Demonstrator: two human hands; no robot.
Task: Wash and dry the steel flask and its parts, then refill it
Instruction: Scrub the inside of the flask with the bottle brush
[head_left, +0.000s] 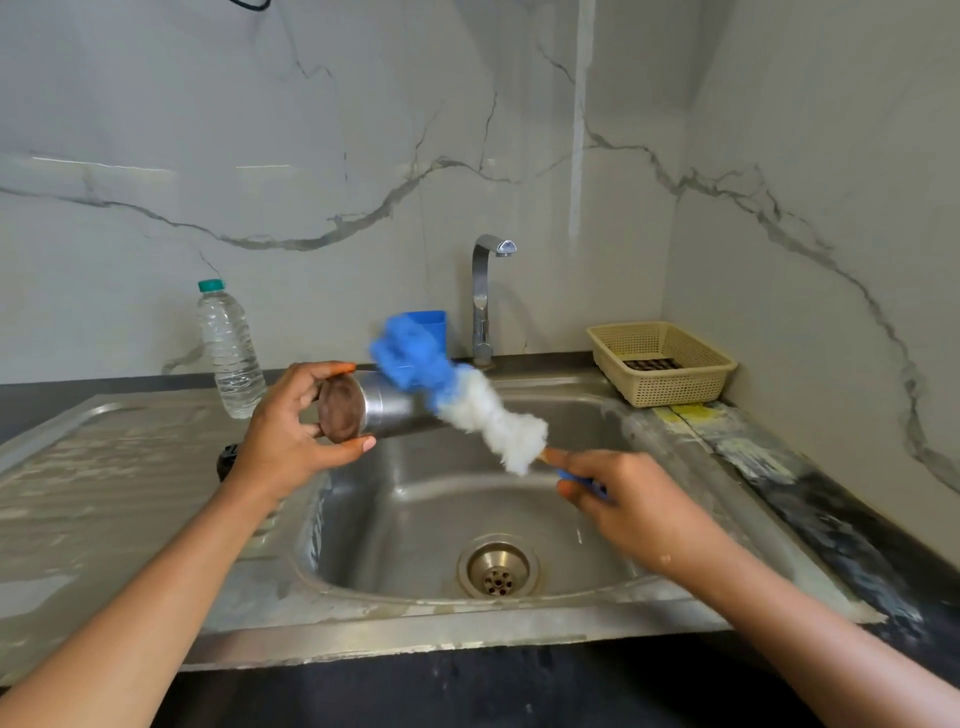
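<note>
The cylindrical steel flask, rigid but probably wet-slick, suits the left hand's fingers wrapping its base, while the right hand's fingers clasp the blue-and-white bristle brush.

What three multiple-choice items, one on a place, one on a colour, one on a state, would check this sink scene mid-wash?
1. Where is the beige basket? A under the tap; B on the counter right of the sink; C on the drainboard.
2. What colour is the water bottle cap? A red; B white; C teal.
3. How is the steel flask? A held sideways over the sink by the left hand; B standing upright on the drainboard; C lying on the counter.
Answers: 1 B, it sits in the right wall corner. 2 C, the cap shows teal. 3 A, the left hand grips its base while the right hand holds the brush.
</note>
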